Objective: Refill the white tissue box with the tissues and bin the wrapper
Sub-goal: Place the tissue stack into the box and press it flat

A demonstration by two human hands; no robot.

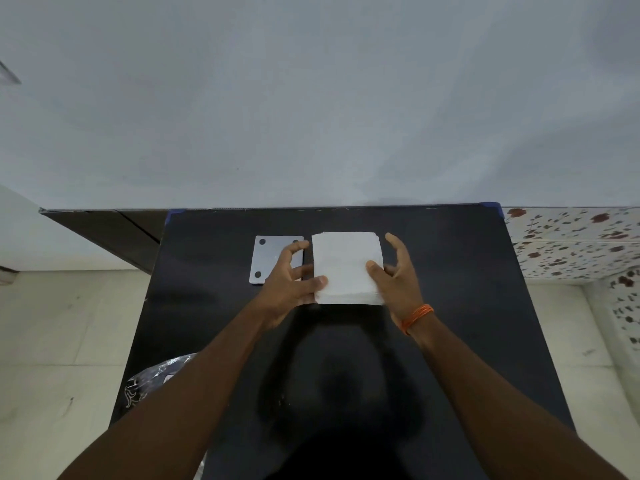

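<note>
**Bare tissue stack squared up, box still to close**

The white stack of tissues [346,268] sat at the centre of the frame on the black counter [450,271], unwrapped. Whether it already rested inside the box could not be told. The left hand [289,282] pressed its thumb on the stack's near left corner, fingers spread; the right hand [398,275] cupped the right edge, fingers loosely curled, thumb on top. Just left lay a grey plate [266,258] with dark dots, probably the box's cover. A crinkled bag [152,379], lower left, looked like the bin; closing the box remained.
</note>
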